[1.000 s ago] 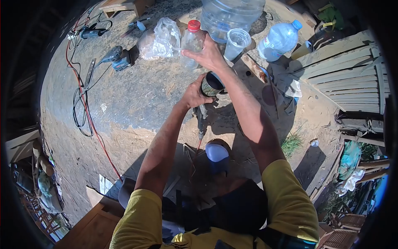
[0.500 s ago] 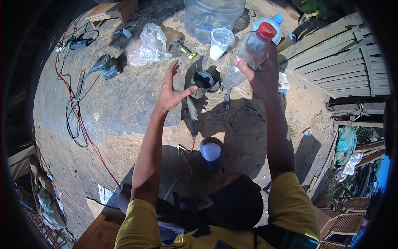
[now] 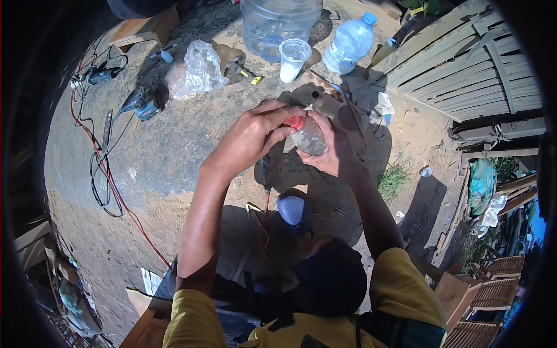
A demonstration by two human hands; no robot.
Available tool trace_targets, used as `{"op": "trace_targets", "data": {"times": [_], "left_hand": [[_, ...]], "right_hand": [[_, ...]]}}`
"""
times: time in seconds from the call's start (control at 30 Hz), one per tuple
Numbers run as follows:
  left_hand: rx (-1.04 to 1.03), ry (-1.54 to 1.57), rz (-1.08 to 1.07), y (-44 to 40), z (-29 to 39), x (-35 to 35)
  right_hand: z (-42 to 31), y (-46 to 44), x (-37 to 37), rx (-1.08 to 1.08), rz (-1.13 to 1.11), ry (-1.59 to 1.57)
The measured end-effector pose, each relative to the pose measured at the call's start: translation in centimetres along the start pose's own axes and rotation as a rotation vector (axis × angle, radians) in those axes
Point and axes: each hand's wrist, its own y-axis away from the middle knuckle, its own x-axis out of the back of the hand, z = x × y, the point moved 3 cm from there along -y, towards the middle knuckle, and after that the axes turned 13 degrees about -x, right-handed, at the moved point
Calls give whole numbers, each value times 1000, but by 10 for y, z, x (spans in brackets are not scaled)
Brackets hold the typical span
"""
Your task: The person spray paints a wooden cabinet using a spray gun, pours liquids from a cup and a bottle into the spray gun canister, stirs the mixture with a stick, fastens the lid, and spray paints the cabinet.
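My right hand [image 3: 332, 148] is wrapped round a clear plastic bottle [image 3: 312, 141], which is tilted with its top toward the left. The fingers of my left hand [image 3: 258, 130] are closed on the bottle's red cap [image 3: 295, 122]. Beyond my hands stands a clear plastic cup [image 3: 292, 61] with white contents. A blue-capped bottle [image 3: 350, 45] is to its right, and a large clear container [image 3: 272, 29] is behind it. A crumpled plastic bag [image 3: 196, 72] lies to the left. The dark can is hidden behind my hands.
A blue sander [image 3: 147, 109] and a grinder [image 3: 103, 75] lie at the left, near a red cable [image 3: 113, 188]. A small wooden stool [image 3: 145, 30] stands at the far left. Wooden slats [image 3: 452, 75] are at the right. A cutter with a yellow part [image 3: 252, 78] lies near the bag.
The red-capped bottle has come from the right to between my hands and is now tilted. My left hand, open half a second ago, has closed on the cap.
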Motion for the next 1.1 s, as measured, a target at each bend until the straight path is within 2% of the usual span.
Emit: {"op": "trace_targets", "data": {"times": [0.13, 0.2, 0.23, 0.4, 0.47, 0.57, 0.8, 0.9, 0.97, 1.1], "left_hand": [[157, 63, 77, 13, 3, 2], [273, 213, 258, 27, -10, 0], [356, 415, 402, 37, -19, -9], [361, 632, 551, 66, -43, -41], [354, 739, 640, 68, -46, -51], [364, 587, 555, 74, -61, -59], [397, 648, 588, 69, -73, -68], [393, 557, 589, 62, -71, -63], [328, 331, 517, 57, -70, -59], [340, 221, 492, 55, -71, -56]], "right_hand": [[0, 2, -5, -51, -56, 12], [1, 2, -4, -54, -59, 30], [2, 2, -4, -42, -33, 50], [-5, -7, 7, -12, -44, 160], [-15, -12, 16, 130, 32, 375], [-11, -21, 19, 223, 26, 467], [-1, -36, 18, 243, -18, 482], [0, -42, 19, 247, -13, 530], [-1, -44, 20, 254, -24, 568], [-1, -50, 20, 287, 5, 596]]}}
